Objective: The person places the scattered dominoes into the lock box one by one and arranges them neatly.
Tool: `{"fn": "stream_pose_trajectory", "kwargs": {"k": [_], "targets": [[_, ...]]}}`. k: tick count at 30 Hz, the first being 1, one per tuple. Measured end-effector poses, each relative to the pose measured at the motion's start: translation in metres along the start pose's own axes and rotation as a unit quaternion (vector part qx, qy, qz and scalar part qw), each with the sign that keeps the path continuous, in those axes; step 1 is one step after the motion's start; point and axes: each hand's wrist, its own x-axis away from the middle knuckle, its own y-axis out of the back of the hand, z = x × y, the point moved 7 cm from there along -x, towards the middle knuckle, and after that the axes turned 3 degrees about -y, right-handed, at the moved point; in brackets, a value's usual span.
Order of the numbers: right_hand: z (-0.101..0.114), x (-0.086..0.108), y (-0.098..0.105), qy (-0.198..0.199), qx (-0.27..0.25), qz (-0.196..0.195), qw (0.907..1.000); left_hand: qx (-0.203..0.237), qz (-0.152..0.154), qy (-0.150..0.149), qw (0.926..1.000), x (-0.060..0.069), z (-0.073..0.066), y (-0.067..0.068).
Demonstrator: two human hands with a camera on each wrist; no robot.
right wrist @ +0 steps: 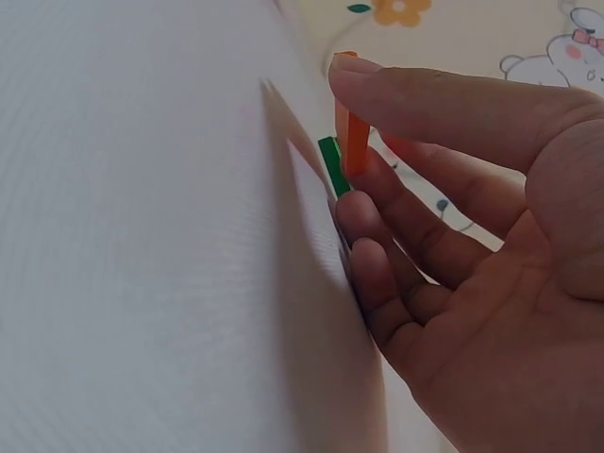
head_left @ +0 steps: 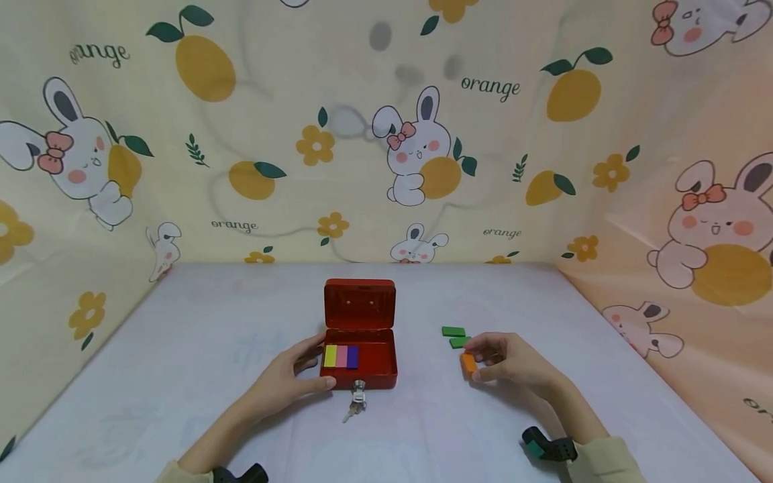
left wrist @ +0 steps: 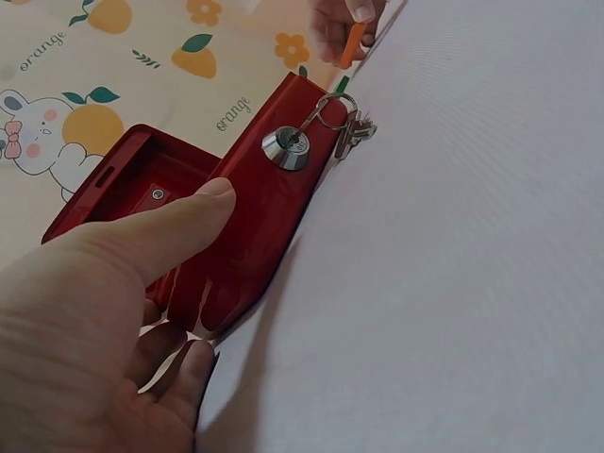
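Note:
A red metal cash box [head_left: 365, 384] stands with its lid raised, a key in the front lock [left wrist: 287, 148] and more keys [left wrist: 354, 134] hanging from a ring. Inside lie a yellow block [head_left: 330, 356], a pink block [head_left: 341, 357] and a purple block [head_left: 353, 357], side by side at the left. My left hand [head_left: 282, 378] grips the box's left side, thumb on the front, fingers along the side. To the right of the box, my right hand [head_left: 513, 361] pinches an orange block [right wrist: 356, 142] between thumb and fingers. Two green blocks [head_left: 453, 331] lie just beyond it.
A white cloth [head_left: 253, 302] covers the table. Behind and at both sides rises a printed curtain [head_left: 356, 67] with rabbits and oranges. A dark band with a camera [head_left: 548, 446] sits on the right wrist.

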Motion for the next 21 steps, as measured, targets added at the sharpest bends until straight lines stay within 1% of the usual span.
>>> {"fn": "stream_pose_trajectory", "kwargs": {"k": [6,9,13,18,21], "targets": [[-0.0008,0.0001,0.0018,-0.012,-0.007,-0.004,0.9999,0.008,-0.003,-0.005,1.0000,0.0001,-0.0016,0.0001],[-0.0021,-0.0010,0.0029,-0.007,0.002,-0.011,0.9999,0.008,-0.003,-0.007,0.9999,0.0002,-0.0010,-0.0002],[-0.0036,-0.0023,0.0032,-0.006,-0.007,-0.021,0.9997,0.010,-0.003,-0.010,0.9999,0.0004,-0.0004,-0.0001],[-0.0037,-0.0016,0.0033,-0.016,-0.014,-0.030,0.9993,0.008,-0.002,-0.011,0.9999,0.0000,-0.0004,-0.0002],[-0.0013,0.0001,0.0038,-0.016,-0.012,-0.036,0.9992,0.009,-0.004,-0.006,0.9999,0.0000,0.0000,-0.0004]]}}
